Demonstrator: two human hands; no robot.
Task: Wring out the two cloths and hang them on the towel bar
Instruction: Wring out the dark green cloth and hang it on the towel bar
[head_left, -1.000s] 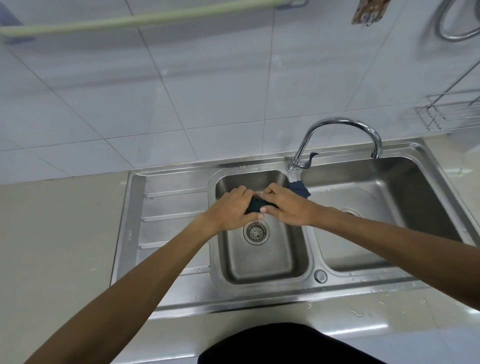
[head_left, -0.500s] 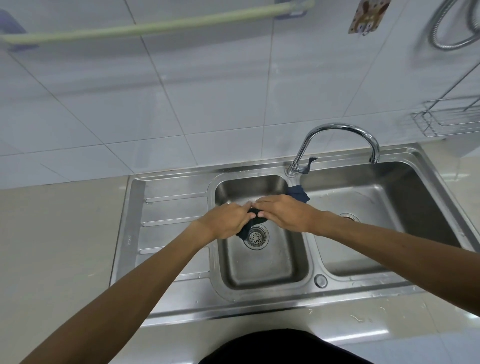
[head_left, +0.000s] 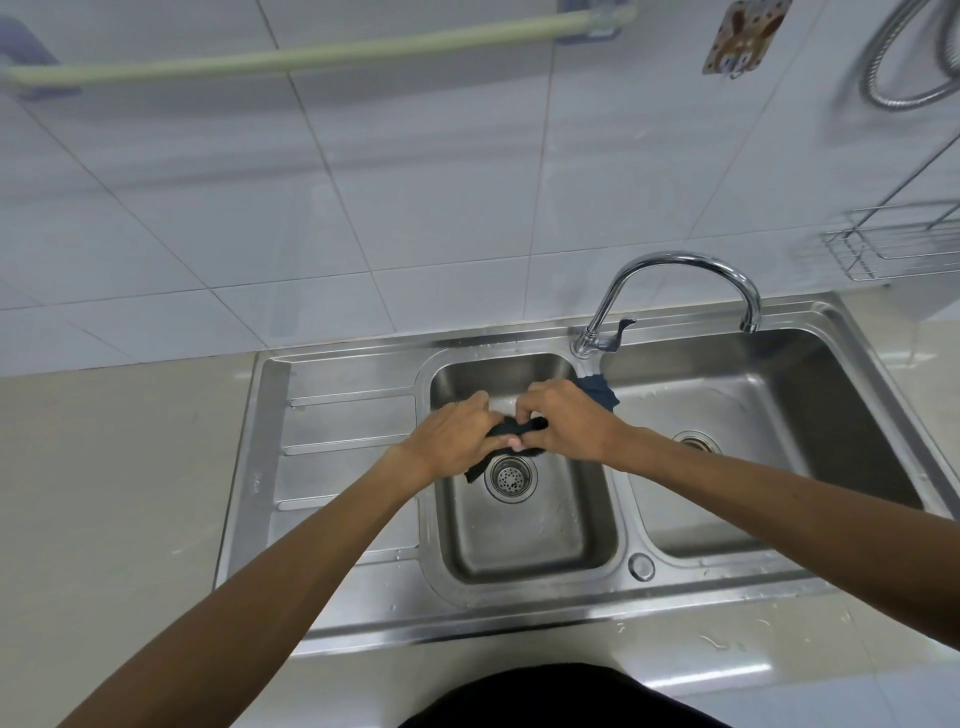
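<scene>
White wall tiles rise behind the double sink (head_left: 519, 613). Over its left basin, left hand (head_left: 451, 435) and right hand (head_left: 567, 427) clench the dark cloth (head_left: 514, 428), twisted left-to-right between them; the towel bar (head_left: 322, 51) waits high, nearer the left.

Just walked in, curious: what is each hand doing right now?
Left hand: closed on one end of the dark cloth, over the left basin.
Right hand: closed on the cloth's other end.
</scene>
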